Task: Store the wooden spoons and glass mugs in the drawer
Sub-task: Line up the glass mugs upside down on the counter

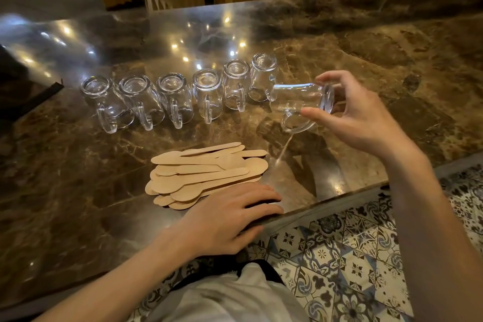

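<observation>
- Glass mugs (172, 99): six stand upside down in a row across the tabletop (78, 178), handles toward the person, each just beside the next.
- A seventh mug (300, 102) is off the tabletop, lying on its side in the air, its rim close to the last mug of the row.
- The right hand (360, 123) pinches this mug by its base only, thumb below and fingertips above; nothing supports the handle side.
- Risk: smooth glass in a fingertip pinch may slip, and a drop or swing would likely knock the neighbouring mug.
- A pale streak (283, 151) runs from the handle down toward the tabletop. It may be water; if so, the grip gets slicker and the wooden spoons (206, 172) nearby could get wet.
- The spoons lie in a loose pile near the tabletop's front edge.
- The left hand (227, 219) lies flat with fingers spread at the pile's near end, holding nothing. A careless sweep there could push spoons onto the tiled floor (339, 243).
- The drawer is not in view.
</observation>
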Action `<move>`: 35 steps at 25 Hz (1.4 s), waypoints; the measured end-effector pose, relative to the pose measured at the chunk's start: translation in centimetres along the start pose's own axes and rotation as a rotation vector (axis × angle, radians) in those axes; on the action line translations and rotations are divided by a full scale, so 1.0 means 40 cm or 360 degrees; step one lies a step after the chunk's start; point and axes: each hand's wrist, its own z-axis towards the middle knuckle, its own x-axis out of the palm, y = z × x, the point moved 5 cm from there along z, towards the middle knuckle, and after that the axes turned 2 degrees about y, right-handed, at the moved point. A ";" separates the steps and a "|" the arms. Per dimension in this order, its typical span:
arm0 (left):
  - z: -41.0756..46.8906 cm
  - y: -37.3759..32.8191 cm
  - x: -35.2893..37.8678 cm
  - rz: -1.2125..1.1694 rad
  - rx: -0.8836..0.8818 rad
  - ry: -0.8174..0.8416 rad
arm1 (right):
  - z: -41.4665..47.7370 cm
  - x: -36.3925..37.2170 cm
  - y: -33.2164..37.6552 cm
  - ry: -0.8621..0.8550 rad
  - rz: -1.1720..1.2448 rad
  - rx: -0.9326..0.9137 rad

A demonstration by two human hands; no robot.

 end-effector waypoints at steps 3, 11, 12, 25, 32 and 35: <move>0.001 0.001 0.001 -0.0001 -0.0002 -0.0014 | 0.021 -0.042 0.000 -0.0062 -0.0075 -0.0009; 0.002 0.002 -0.003 -0.0030 -0.0025 -0.0035 | 0.128 -0.040 -0.024 -0.0056 -0.0261 -0.0002; 0.003 0.002 -0.004 -0.0033 -0.0023 -0.0035 | 0.144 -0.038 -0.028 -0.0055 -0.0262 0.0021; 0.002 0.004 -0.010 -0.0073 -0.0022 -0.0028 | 0.271 0.031 -0.026 0.0040 -0.0337 0.0141; 0.003 0.009 -0.003 -0.0116 -0.0015 -0.0014 | 0.284 0.049 -0.039 0.0076 -0.0335 0.0150; 0.003 0.010 -0.002 -0.0126 -0.0006 -0.0021 | 0.287 0.053 -0.043 0.0071 -0.0342 0.0144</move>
